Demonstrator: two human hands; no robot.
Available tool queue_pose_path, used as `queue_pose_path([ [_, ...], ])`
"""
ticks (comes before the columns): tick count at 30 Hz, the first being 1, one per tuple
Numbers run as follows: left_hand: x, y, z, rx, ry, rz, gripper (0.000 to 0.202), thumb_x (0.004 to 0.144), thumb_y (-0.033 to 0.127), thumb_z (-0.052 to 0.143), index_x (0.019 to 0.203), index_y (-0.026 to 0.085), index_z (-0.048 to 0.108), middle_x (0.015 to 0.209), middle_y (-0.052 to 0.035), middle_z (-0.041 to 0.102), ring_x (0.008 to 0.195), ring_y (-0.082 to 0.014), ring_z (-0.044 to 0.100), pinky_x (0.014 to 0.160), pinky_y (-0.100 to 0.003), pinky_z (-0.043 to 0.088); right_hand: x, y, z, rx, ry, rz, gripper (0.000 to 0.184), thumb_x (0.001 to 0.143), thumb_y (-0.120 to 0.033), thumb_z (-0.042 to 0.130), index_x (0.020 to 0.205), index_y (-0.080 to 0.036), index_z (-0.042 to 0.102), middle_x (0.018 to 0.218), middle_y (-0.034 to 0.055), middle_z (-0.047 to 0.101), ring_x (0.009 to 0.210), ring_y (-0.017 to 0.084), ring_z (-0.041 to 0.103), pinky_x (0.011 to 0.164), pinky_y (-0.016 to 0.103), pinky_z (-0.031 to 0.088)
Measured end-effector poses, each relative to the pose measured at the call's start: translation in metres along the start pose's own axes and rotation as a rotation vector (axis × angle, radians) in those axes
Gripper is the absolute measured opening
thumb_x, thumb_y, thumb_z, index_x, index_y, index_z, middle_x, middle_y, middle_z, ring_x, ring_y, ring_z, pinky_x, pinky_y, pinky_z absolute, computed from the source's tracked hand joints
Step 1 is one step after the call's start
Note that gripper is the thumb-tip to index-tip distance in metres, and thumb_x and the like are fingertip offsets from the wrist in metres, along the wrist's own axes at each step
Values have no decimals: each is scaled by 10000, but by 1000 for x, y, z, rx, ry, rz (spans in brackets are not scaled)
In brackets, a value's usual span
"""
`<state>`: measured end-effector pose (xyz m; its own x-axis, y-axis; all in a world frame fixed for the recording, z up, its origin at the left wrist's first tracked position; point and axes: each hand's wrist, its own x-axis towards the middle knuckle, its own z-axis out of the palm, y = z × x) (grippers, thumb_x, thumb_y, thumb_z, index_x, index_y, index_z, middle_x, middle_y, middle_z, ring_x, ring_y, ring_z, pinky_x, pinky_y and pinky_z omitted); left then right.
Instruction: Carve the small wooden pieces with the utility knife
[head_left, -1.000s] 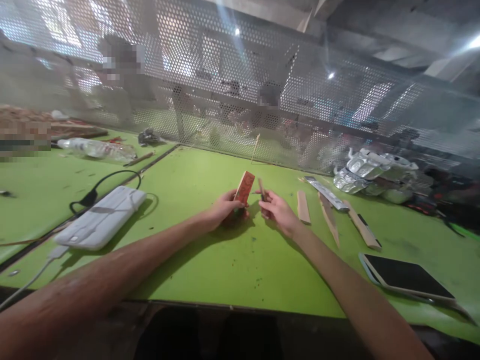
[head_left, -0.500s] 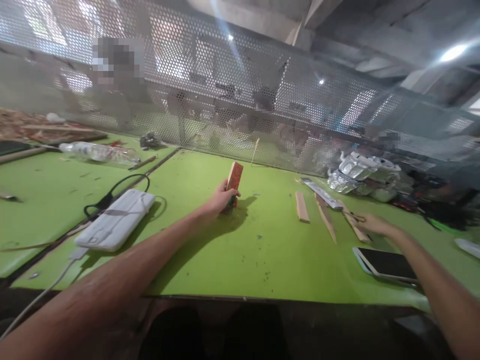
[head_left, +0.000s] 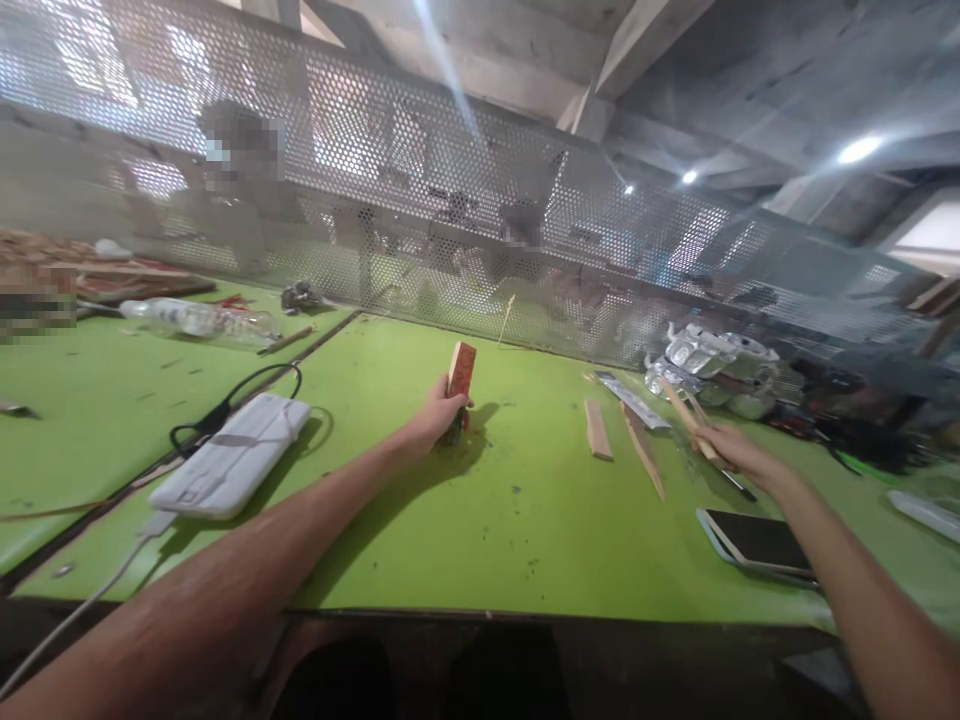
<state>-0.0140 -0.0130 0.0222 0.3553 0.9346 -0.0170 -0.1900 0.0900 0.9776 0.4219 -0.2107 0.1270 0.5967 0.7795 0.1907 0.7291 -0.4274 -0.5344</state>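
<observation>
Head view: two hands busy over a green tabletop [head_left: 525, 530].
Mid-frame, left hand [head_left: 439, 415] grips an upright reddish block [head_left: 460, 368]; at right, right hand [head_left: 733, 452] pinches a wooden stick [head_left: 684, 415].

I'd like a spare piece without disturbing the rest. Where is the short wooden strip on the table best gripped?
Pinch the short wooden strip across its long edges at mid-length, from straight above. It is thin and lies flat on the green table, with bare table on its left and the long sliver close on its right.
</observation>
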Motion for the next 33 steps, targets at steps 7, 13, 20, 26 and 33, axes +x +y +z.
queue_pose_path([
  [7,0,4,0,4,-38,9,216,849,96,632,1006,228,563,786,4,668,510,-107,588,518,-239,481,-24,-80,84,224,-441,-33,149,866,-386,744,865,-238,761,816,107,698,614,207,598,516,361,515],
  [13,2,4,-1,-21,-30,-15,148,909,134,599,971,235,511,771,19,655,504,-108,592,504,-228,466,-39,-112,161,34,-533,-178,226,864,-424,736,953,-220,776,756,102,699,545,196,569,468,341,430],
  [20,7,3,-4,18,-30,-26,134,906,133,608,957,229,530,753,23,650,505,-107,577,514,-232,471,-30,-124,165,-18,-539,-262,314,866,-538,759,834,-226,752,725,95,699,505,163,523,463,314,345],
  [26,8,2,-9,67,-149,-36,109,984,246,590,903,231,518,713,38,631,428,-108,583,449,-239,444,-22,-126,168,110,-583,-319,491,945,-653,657,902,-187,806,724,93,701,544,162,509,504,306,326],
  [33,8,1,-6,107,-93,-63,159,997,242,645,889,231,530,663,55,619,456,-93,594,477,-195,472,-24,-109,173,164,-586,-292,459,960,-611,683,919,-177,825,766,116,715,577,183,537,531,313,363],
])
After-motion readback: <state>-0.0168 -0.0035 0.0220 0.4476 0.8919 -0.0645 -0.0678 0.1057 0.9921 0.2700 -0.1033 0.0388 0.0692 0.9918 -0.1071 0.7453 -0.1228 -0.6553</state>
